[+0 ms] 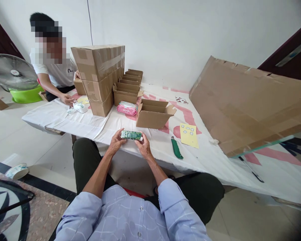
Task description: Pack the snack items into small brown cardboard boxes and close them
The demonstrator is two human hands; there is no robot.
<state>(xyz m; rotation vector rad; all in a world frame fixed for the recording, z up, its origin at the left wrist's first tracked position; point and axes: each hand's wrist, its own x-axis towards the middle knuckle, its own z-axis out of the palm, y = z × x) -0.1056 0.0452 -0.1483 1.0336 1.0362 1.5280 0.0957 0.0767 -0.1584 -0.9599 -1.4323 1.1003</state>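
Observation:
Between my two hands, over the table's front edge, is a small green printed carton (131, 135). My left hand (116, 142) grips its left end and my right hand (143, 144) its right end, thumbs at the near side. Just beyond stands an open cardboard box (153, 117) with raised flaps. A pink packet of wipes (126, 108) lies to the left of that box. To the right of my right hand are a green box cutter (177, 148) and a yellow sheet (189, 135) with small printed shapes.
Taped cartons (100, 80) are stacked at the left, with a row of open boxes (129, 85) beside them. A large cardboard sheet (256, 107) leans at the right, near a dark pen-like stick (252, 170). A co-worker (56, 72) sits far left, handling a white item.

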